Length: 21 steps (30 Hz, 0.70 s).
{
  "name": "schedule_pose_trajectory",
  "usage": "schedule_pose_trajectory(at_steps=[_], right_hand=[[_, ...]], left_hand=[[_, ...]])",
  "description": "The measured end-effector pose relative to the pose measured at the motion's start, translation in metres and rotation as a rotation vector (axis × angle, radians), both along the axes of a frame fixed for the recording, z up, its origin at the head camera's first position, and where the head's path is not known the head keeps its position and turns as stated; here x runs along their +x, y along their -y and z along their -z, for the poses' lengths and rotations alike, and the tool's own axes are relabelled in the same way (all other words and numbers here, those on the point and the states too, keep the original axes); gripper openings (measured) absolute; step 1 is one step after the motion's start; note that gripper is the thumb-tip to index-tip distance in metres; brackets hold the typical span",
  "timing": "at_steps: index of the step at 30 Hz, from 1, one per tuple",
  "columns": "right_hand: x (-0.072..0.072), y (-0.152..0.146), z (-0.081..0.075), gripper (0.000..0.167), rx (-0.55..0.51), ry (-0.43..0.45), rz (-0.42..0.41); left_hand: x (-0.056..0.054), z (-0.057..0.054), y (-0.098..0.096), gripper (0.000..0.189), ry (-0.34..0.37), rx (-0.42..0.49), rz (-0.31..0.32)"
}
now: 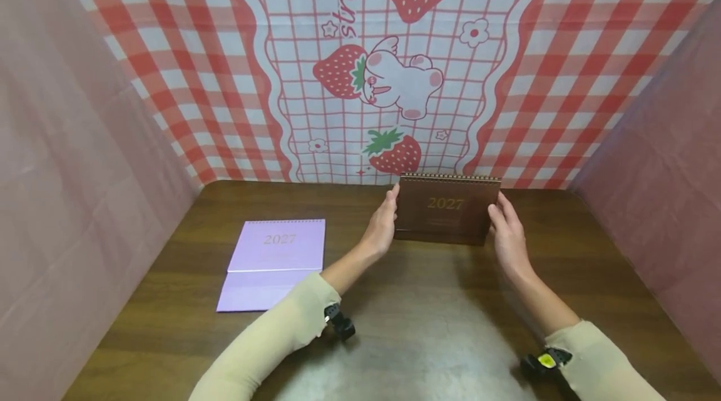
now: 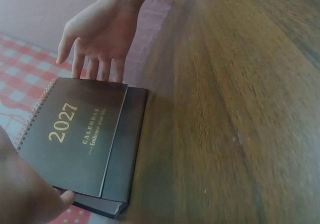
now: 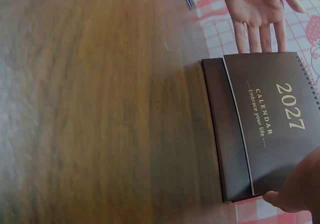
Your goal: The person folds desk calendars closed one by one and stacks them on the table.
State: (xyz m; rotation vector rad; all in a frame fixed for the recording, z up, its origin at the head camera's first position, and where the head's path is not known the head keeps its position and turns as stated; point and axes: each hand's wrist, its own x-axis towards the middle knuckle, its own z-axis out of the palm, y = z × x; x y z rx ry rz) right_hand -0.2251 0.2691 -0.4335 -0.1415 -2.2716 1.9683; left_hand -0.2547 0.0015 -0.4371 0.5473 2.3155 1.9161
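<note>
A dark brown 2027 desk calendar (image 1: 442,221) with a spiral binding along its top stands upright at the far side of the table. My left hand (image 1: 382,226) lies along its left edge, and my right hand (image 1: 511,239) is at its right edge. In the left wrist view, the right hand (image 2: 102,38) shows its palm, its straight fingers reaching behind the brown calendar (image 2: 75,134) and its thumb held apart. Similarly, the left hand (image 3: 257,13) in the right wrist view has straight fingers, their tips hidden behind the calendar's edge.
A lilac 2027 calendar (image 1: 276,254) sits on the wooden table (image 1: 428,326) to the left, near my left forearm. Behind the table hangs a red-and-white checked cloth (image 1: 197,44) with strawberries. Pale pink cloth (image 1: 84,169) closes off both sides.
</note>
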Motion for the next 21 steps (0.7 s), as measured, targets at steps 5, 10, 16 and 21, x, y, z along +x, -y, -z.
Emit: schedule_pose_trajectory(at_steps=[5, 10, 16, 21], right_hand=[[0.004, 0.008, 0.002, 0.071, 0.016, 0.002, -0.011], [0.008, 0.016, 0.003, 0.072, 0.045, -0.009, -0.037], [0.013, 0.025, 0.002, 0.072, 0.053, -0.013, -0.066], [0.015, 0.033, 0.003, 0.072, 0.031, -0.010, -0.087]], left_hand=[[0.003, 0.001, 0.009, 0.068, 0.001, 0.003, -0.009], [0.005, 0.003, 0.020, 0.068, -0.003, 0.004, -0.024], [0.007, 0.003, 0.033, 0.070, -0.011, -0.028, -0.035], [0.011, 0.004, 0.045, 0.074, -0.037, -0.058, -0.046]])
